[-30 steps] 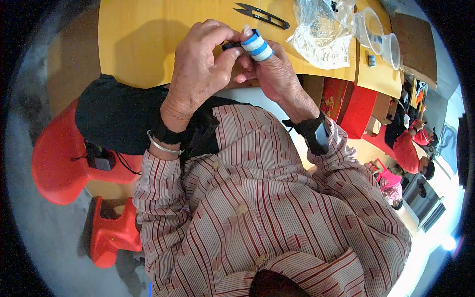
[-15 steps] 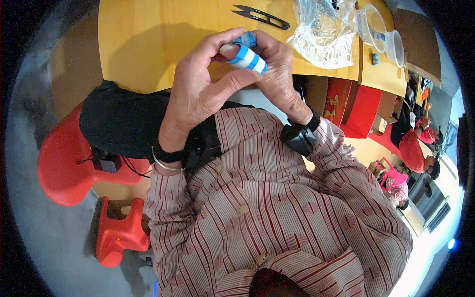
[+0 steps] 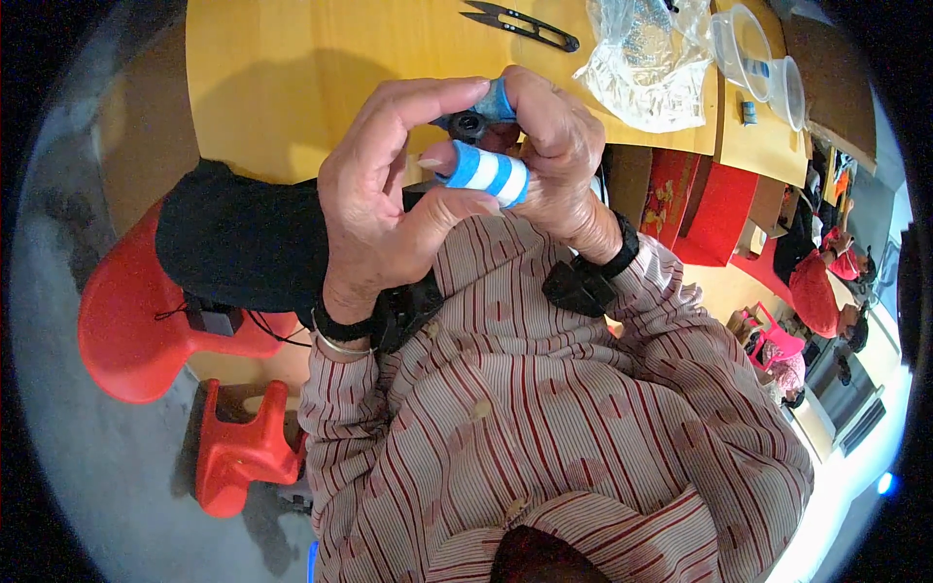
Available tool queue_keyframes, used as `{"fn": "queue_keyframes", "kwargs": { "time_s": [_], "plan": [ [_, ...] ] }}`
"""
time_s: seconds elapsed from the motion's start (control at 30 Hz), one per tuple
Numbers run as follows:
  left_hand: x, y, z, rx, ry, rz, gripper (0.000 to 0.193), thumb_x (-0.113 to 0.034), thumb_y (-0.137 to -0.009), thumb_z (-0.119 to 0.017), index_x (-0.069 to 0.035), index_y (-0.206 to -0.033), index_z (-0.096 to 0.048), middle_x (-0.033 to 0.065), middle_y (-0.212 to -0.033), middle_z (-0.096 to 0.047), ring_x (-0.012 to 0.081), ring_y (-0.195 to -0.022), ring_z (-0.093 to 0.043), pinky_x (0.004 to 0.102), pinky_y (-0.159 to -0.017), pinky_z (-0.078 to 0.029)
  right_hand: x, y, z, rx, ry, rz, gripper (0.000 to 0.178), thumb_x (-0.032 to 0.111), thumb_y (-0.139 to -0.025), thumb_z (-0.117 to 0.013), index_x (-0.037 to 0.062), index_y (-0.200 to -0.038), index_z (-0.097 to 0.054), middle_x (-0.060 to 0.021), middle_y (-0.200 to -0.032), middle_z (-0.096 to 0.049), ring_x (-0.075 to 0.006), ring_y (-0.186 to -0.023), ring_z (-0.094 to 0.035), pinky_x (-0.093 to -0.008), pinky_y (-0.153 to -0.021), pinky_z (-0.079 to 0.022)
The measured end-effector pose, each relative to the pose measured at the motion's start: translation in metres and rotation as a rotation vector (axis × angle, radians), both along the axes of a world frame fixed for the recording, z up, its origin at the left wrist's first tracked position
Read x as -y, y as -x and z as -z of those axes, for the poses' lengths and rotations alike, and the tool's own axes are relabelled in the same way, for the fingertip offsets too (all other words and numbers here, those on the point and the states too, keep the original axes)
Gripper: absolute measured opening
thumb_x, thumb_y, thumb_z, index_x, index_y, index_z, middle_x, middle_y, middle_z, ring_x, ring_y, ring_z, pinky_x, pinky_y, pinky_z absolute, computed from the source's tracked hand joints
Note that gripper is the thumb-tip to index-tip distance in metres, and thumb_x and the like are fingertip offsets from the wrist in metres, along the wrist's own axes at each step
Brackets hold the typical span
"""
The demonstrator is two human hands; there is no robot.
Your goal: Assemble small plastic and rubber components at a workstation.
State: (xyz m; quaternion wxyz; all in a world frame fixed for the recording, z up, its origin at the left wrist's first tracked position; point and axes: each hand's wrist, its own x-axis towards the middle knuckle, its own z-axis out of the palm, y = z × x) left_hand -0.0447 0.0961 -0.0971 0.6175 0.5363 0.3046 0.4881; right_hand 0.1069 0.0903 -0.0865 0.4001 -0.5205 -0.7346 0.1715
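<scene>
**Both hands on the striped cylinder**

My left hand (image 3: 389, 204) has its grip clenched around a small blue-and-white striped cylinder (image 3: 486, 173), thumb beneath, fingers arched over the top. My right hand (image 3: 554, 160) pinches its far end, where a small black round part (image 3: 469, 124) sits just above my grip. Beyond my grip, on the yellow counter (image 3: 292, 68), lie black snips (image 3: 520, 24) and a clear plastic bag (image 3: 646, 58).

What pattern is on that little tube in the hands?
Blue and white stripes on the tube, clearest in the head view.
</scene>
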Motion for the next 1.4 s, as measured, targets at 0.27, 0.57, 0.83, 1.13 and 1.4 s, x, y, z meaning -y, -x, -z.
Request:
{"fn": "queue_keyframes", "kwargs": {
  "time_s": [0.27, 0.57, 0.83, 1.13, 1.4],
  "plan": [
    [-0.001, 0.002, 0.003, 0.053, -0.088, -0.001, 0.05, -0.007, -0.065, -0.077, 0.003, -0.109, -0.054, 0.0119, -0.108, -0.055, 0.0186, -0.097, -0.054, 0.028, -0.085, -0.044, -0.005, -0.001, 0.0, 0.017, -0.065, -0.105, 0.036, 0.028, -0.057, -0.073, 0.0058, -0.073, -0.05, -0.008, -0.06, -0.045, -0.0283, -0.055, -0.049, -0.0357, -0.047, -0.039],
    [-0.006, -0.004, 0.014, -0.008, 0.079, 0.102, 0.05, -0.012, -0.072, -0.073, 0.001, -0.116, -0.052, 0.0111, -0.112, -0.055, 0.0182, -0.099, -0.054, 0.029, -0.088, -0.042, 0.02, -0.029, 0.01, -0.199, 0.403, 0.056, 0.037, 0.029, -0.074, -0.072, 0.0013, -0.095, -0.059, -0.0052, -0.071, -0.058, -0.0137, -0.068, -0.06, -0.0272, -0.056, -0.047],
    [-0.013, 0.003, 0.026, -0.166, 0.361, 0.107, 0.032, -0.018, -0.089, -0.056, 0.003, -0.113, -0.053, 0.0118, -0.105, -0.059, 0.0151, -0.095, -0.054, 0.0269, -0.086, -0.042, 0.113, -0.123, 0.02, -0.419, 0.923, 0.225, 0.026, 0.017, -0.085, -0.06, 0.0028, -0.108, -0.058, -0.0013, -0.094, -0.06, -0.0073, -0.087, -0.052, -0.0235, -0.072, -0.045],
    [-0.014, 0.007, 0.022, -0.174, 0.373, 0.139, 0.027, -0.012, -0.088, -0.055, 0.003, -0.111, -0.055, 0.0078, -0.099, -0.06, 0.0114, -0.09, -0.055, 0.0236, -0.084, -0.042, 0.181, -0.225, 0.069, -0.489, 0.89, 0.741, 0.048, 0.018, -0.085, -0.053, 0.0077, -0.131, -0.042, -0.0046, -0.113, -0.057, -0.0128, -0.096, -0.055, -0.0271, -0.071, -0.05],
    [-0.031, -0.006, -0.003, -0.321, 0.325, 0.168, 0.027, -0.015, -0.088, -0.056, 0.003, -0.107, -0.057, 0.006, -0.093, -0.061, 0.0112, -0.086, -0.055, 0.0236, -0.08, -0.043, 0.152, -0.186, 0.047, -0.097, 0.583, 0.61, 0.027, 0.01, -0.089, -0.05, 0.0035, -0.115, -0.054, -0.0032, -0.1, -0.059, -0.0109, -0.085, -0.059, -0.0252, -0.068, -0.05]
  ]
}}
